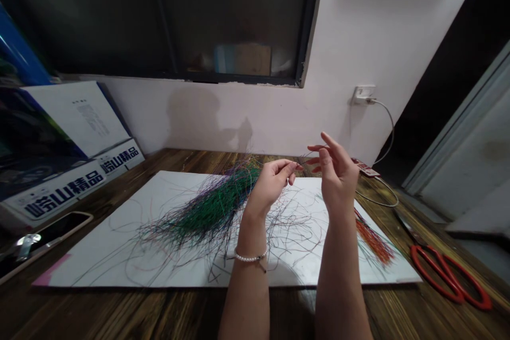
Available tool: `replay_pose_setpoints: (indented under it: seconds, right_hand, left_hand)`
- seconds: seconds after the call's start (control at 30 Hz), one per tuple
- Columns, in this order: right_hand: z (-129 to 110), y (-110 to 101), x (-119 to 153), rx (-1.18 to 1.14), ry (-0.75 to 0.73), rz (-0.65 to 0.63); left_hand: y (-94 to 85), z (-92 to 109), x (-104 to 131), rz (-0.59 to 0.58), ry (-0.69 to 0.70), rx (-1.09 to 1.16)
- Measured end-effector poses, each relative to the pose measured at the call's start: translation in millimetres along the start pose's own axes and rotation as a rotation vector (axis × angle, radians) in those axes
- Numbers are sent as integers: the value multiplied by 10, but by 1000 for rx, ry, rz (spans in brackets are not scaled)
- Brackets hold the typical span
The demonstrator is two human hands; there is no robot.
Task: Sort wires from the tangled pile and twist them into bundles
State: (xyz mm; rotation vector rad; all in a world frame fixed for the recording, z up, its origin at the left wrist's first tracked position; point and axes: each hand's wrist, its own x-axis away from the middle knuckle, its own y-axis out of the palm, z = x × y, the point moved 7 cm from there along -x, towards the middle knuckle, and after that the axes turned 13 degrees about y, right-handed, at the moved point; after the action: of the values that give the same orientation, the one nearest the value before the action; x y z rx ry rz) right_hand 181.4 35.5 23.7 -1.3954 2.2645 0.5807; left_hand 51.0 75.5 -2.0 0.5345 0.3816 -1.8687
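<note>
My left hand (274, 178), with a beaded bracelet at the wrist, pinches a thin dark wire (303, 156) between thumb and forefinger. To its right is my right hand (338, 170), raised with its fingers apart; the wire runs up to these fingers, and I cannot tell whether they grip it. A large tangled bundle of green and purple wires (215, 202) lies left of my hands on a white board (103, 244). Loose single wires spread beneath both hands. Beyond my right forearm rests a smaller bundle of orange-red wires (374, 239), partly hidden by the arm.
Red-handled scissors (448, 273) lie on the wooden table (167, 313) at the right. A phone (51, 236) is at the left, before a printed box (75, 180). A white cable (392, 133) hangs from a wall socket (363, 94) behind the table.
</note>
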Motion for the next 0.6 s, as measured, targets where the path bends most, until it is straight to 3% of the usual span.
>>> replay_pose_setpoints:
  seconds: [0.2, 0.4, 0.6]
  right_hand:
    - [50, 69, -1, 18, 59, -117]
    - [170, 297, 47, 63, 131, -404]
    - [223, 320, 30, -150, 186, -431]
  left_hand:
    - [-36, -4, -8, 7, 12, 2]
    - [-37, -12, -19, 29, 36, 44]
    - [-42, 4, -16, 23, 40, 10]
